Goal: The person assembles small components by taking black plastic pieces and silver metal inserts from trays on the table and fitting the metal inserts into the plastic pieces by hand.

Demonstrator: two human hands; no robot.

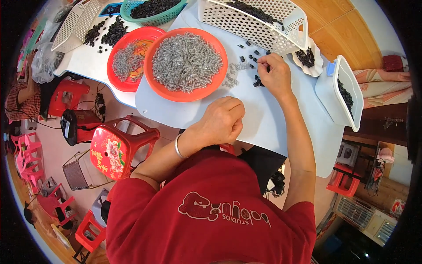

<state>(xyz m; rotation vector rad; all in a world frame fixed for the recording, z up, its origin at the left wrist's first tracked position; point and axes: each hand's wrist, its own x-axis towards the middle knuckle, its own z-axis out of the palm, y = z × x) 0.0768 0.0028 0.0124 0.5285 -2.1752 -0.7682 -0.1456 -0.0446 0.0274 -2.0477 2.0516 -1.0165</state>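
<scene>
Small black parts [254,57] lie scattered on the white table [263,119], just in front of the white slotted basket [263,17], and I see my right hand [274,75] resting among them. Its fingertips are pinched together on what looks like one of these black pieces at the upper left of the hand, though the piece itself is too small for me to make out clearly. A few loose silvery springs [233,75] lie on the table just left of that hand, between it and the near orange plate [186,64], which is heaped with the same metal springs. A second red plate [125,57] with a thinner layer of springs sits behind and to the left, partly under the first.

My left hand [222,121] sits closer to me on the table edge, curled into a loose fist, fingers together; I cannot tell whether anything is inside it. A silver bangle [178,147] circles that wrist.

At the right edge of the table a white rectangular tub [340,92] holds more black parts, and a small white dish [307,57] beside the basket holds a little pile as well. A green basket [151,11] of black pieces stands at the far side. A red plastic stool [116,149] stands on the floor to my left.
</scene>
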